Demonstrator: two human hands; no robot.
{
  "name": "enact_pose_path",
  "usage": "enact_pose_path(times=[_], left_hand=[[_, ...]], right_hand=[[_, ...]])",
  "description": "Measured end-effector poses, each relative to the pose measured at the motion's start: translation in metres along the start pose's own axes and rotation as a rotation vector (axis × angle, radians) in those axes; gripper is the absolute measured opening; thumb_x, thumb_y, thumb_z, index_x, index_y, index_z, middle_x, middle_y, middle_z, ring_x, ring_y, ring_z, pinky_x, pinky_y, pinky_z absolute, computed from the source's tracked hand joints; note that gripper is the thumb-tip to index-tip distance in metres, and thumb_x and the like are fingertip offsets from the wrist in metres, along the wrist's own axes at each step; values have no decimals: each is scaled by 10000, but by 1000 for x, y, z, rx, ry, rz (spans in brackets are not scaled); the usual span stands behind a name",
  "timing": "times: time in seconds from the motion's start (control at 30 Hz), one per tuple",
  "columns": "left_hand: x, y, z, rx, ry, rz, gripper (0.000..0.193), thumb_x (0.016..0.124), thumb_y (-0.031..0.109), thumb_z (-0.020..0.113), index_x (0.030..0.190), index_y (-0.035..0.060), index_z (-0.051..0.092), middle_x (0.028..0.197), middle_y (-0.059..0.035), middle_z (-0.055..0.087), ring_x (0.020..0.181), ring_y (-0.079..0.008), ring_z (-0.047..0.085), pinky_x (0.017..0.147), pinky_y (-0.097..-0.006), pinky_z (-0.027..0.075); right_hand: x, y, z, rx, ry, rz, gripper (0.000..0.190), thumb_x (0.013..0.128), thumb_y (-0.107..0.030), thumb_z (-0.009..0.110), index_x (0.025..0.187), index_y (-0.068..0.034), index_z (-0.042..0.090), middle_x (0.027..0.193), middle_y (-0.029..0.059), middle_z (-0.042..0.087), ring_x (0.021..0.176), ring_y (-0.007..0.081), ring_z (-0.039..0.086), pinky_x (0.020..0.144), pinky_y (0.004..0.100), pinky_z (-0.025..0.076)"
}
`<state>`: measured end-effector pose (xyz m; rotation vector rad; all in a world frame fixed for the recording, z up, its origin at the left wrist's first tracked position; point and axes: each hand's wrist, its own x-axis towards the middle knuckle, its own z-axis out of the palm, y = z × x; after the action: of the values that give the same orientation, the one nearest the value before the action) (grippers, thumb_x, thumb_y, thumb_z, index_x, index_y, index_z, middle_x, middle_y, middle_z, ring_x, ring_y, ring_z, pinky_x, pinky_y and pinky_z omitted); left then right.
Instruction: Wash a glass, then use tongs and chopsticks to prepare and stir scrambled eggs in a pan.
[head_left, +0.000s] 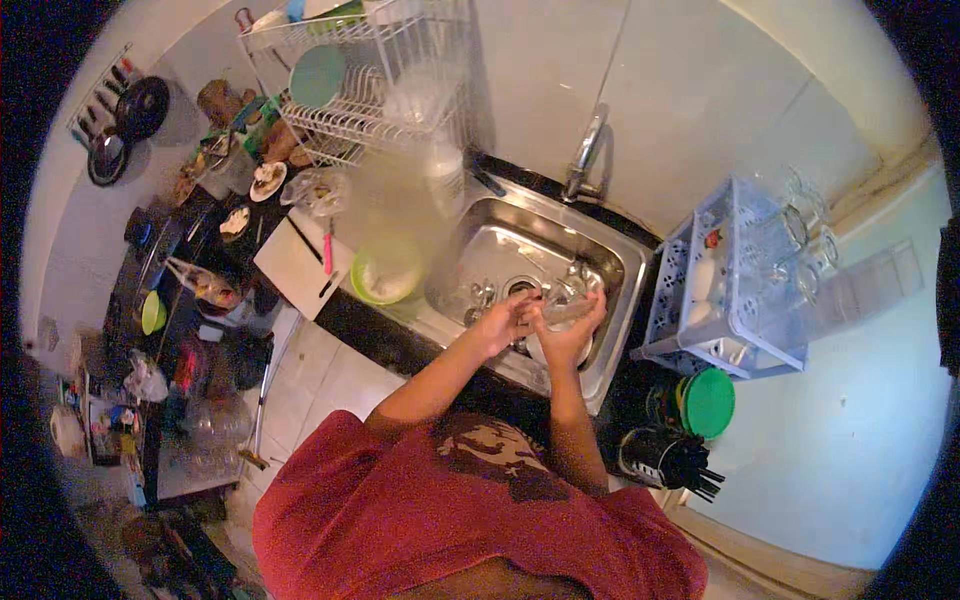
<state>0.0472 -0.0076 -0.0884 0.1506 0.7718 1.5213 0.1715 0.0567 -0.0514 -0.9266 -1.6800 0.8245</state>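
Note:
Both hands are over a stainless steel sink (637, 292). My right hand (566, 341) is curved around a clear item, apparently a glass vessel (568, 311), with thumb and fingers on either side of it. My left hand (510, 322) is close beside it with half-curled fingers, and its fingertips meet the right thumb. Whether the left fingers hold anything cannot be made out. Below the hands, shiny metal pieces, likely cutlery (478, 300), lie near the drain (521, 287). A pale round dish, partly hidden, sits under my right hand.
A chrome faucet (585, 157) rises behind the sink. At left stand a lime-green bowl (386, 274), a white cutting board (289, 266) with a pink-handled knife (328, 251), and a wire dish rack (360, 120). At right are a plastic rack (720, 345) with glasses and a green lid (709, 403).

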Motion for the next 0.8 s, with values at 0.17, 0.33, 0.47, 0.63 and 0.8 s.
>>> enact_pose_path(times=[0.17, 0.33, 0.47, 0.63, 0.8], left_hand=[[-7, -15, -54, 352, -79, 100, 442, 961, 434, 518, 1282, 130, 512, 1189, -57, 601, 1064, -197, 565, 943, -389, 448], [-87, 22, -15, 197, -1, -90, 468, 969, 454, 483, 1302, 126, 504, 1231, -59, 586, 1098, -208, 571, 939, -433, 457], [-138, 22, -45, 253, -74, -47, 479, 981, 416, 475, 1356, 119, 452, 1234, -73, 565, 1117, -216, 576, 923, -426, 470], [-215, 56, -110, 168, -20, -62, 468, 987, 383, 477, 1350, 88, 455, 1193, -69, 576, 1099, -217, 580, 929, -410, 466], [-293, 104, -181, 212, 60, 104, 414, 986, 360, 492, 1293, 83, 519, 1167, -54, 588, 1044, -192, 595, 890, -380, 479]], right_hand=[[-22, 5, 7, -192, -33, -81, 1100, 563, -169, 890, 1438, -54, 233, 1279, 162, 411, 1185, 312, 437, 1022, 420, 370], [-50, 7, 12, 351, -119, 176, 1074, 650, -169, 845, 1473, -84, 160, 1313, 148, 415, 1135, 269, 492, 970, 401, 429], [-78, -25, 39, 540, -314, 108, 1073, 688, -281, 813, 1489, -84, 127, 1346, 129, 398, 1146, 271, 497, 960, 414, 444], [-126, -100, 97, 719, -489, 186, 1125, 669, -348, 826, 1508, -87, 124, 1352, 77, 370, 1170, 267, 490, 959, 414, 443], [-192, -133, 190, 923, -528, 208, 1028, 755, -235, 766, 1518, -131, 85, 1350, 86, 328, 1169, 301, 480, 906, 443, 509]])
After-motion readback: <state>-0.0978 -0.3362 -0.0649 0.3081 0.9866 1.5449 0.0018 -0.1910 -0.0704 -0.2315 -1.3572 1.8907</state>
